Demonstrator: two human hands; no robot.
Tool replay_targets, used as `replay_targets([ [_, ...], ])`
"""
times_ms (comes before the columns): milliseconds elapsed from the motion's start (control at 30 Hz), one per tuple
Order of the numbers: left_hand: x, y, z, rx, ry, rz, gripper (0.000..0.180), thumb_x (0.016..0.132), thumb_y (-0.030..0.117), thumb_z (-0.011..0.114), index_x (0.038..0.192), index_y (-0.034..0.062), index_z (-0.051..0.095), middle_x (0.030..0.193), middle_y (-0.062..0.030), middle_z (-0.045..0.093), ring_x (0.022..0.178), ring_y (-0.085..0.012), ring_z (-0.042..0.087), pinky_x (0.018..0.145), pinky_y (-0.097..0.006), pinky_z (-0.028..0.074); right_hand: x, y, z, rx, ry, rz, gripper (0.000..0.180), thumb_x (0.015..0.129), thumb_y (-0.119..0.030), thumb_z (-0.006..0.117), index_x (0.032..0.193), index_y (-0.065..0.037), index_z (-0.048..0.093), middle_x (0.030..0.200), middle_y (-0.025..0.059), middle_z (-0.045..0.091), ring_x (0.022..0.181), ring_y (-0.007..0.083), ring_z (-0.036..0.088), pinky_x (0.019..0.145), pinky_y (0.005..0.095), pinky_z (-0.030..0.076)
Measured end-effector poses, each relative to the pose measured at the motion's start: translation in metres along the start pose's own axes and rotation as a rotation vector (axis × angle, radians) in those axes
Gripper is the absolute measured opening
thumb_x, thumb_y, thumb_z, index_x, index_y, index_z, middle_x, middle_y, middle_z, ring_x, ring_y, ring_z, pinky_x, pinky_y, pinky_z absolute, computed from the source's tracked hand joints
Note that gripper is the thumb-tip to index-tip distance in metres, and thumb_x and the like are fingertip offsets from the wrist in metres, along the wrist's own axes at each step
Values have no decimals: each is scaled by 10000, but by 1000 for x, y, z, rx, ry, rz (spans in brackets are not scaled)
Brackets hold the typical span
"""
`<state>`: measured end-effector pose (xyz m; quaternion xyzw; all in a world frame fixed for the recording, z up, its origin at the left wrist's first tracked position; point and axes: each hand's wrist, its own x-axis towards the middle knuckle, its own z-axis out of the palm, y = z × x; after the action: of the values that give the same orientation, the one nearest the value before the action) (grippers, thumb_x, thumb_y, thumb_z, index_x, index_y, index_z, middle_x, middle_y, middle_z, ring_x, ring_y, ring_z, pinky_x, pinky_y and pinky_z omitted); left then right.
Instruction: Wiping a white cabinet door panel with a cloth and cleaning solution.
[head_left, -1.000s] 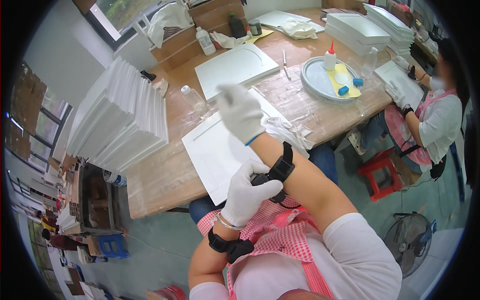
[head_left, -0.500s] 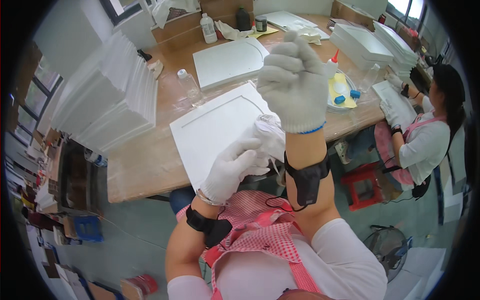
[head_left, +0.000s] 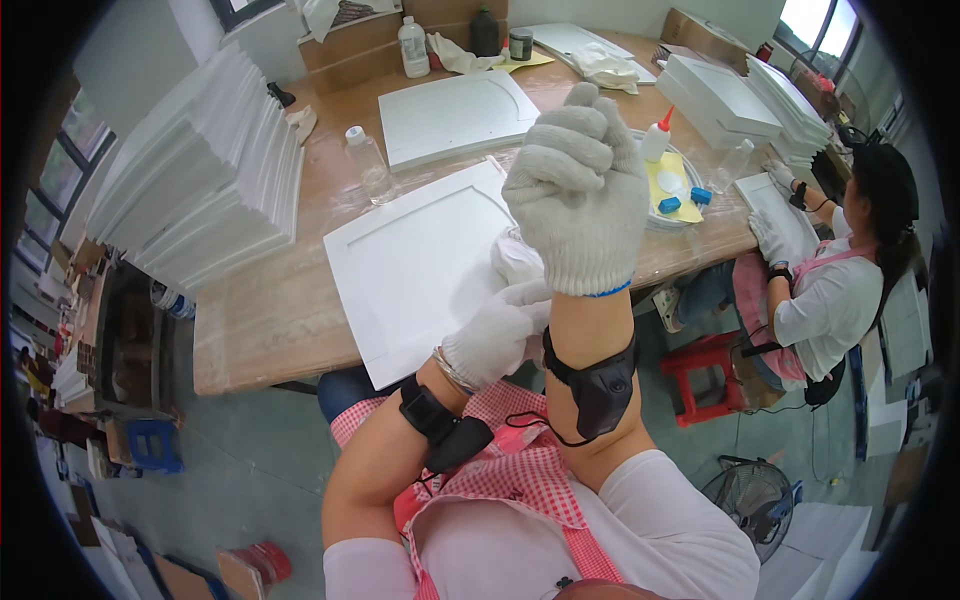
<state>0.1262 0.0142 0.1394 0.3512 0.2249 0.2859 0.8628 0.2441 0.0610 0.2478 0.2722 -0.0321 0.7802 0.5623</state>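
My right hand (head_left: 578, 195), in a knitted white work glove with a blue hem, is raised over the table. Its fingers are curled into a fist, and nothing sticks out of it. Below, my gloved left hand (head_left: 495, 335) has its fingers stretched toward my right wrist; the tips are partly hidden by that forearm. Nothing shows in its grasp. A white panel (head_left: 410, 265) with a curved groove lies under and beside my hands at the table's near edge. Against its right part rests a crumpled white cloth (head_left: 515, 258), partly covered by my right glove.
Stacked white panels (head_left: 200, 170) stand at the left of the table (head_left: 250, 350). A clear bottle (head_left: 370, 165), another panel (head_left: 455, 115) and a red-tipped glue bottle (head_left: 657, 135) are farther back. A co-worker (head_left: 835, 250) sits at right, near a red stool (head_left: 700, 375).
My left hand has moved right, up against my right forearm, and its fingers have stretched out. The right fist stays raised, slightly lower. The whole view has shifted a little.
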Motion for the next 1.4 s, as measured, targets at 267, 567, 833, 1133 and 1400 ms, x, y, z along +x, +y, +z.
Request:
replay_targets([
  [267, 1, -11, -18, 162, -132, 59, 269, 1039, 255, 675, 1206, 44, 668, 975, 21, 686, 819, -66, 639, 683, -243, 504, -5, -11, 0, -21, -34, -40, 214, 1052, -172, 518, 955, -27, 641, 725, -33, 512, 604, 110, 523, 533, 275, 465],
  [567, -7, -9, -15, 287, -84, 78, 178, 1037, 140, 608, 1163, 32, 673, 999, 9, 679, 864, -76, 637, 791, -256, 545, -9, -22, -5, -128, 94, -171, 181, 1043, -148, 534, 921, -44, 619, 724, -33, 520, 581, 103, 507, 520, 269, 452],
  [833, -27, 6, 8, 443, -65, 118, 189, 1038, 76, 561, 1164, 7, 684, 1014, -1, 681, 930, -78, 645, 857, -257, 547, -20, -25, 7, -90, 33, -128, 198, 1059, -149, 510, 936, -37, 617, 706, -41, 491, 570, 99, 489, 524, 266, 457],
  [1133, -44, 9, 13, 557, 46, 246, 119, 1004, 39, 594, 1077, 6, 681, 892, -20, 640, 838, -86, 600, 749, -266, 514, -28, -42, 26, -181, -24, -188, 224, 1071, -122, 480, 864, -67, 545, 704, -40, 511, 588, 91, 545, 524, 273, 473],
  [1400, -57, 31, 10, 573, -321, 201, 113, 981, 9, 621, 1066, 1, 694, 934, -11, 669, 878, -101, 607, 819, -269, 520, -30, -66, 29, -229, -30, -259, 201, 1041, -155, 538, 1041, 1, 664, 722, -39, 554, 580, 81, 547, 496, 260, 486],
])
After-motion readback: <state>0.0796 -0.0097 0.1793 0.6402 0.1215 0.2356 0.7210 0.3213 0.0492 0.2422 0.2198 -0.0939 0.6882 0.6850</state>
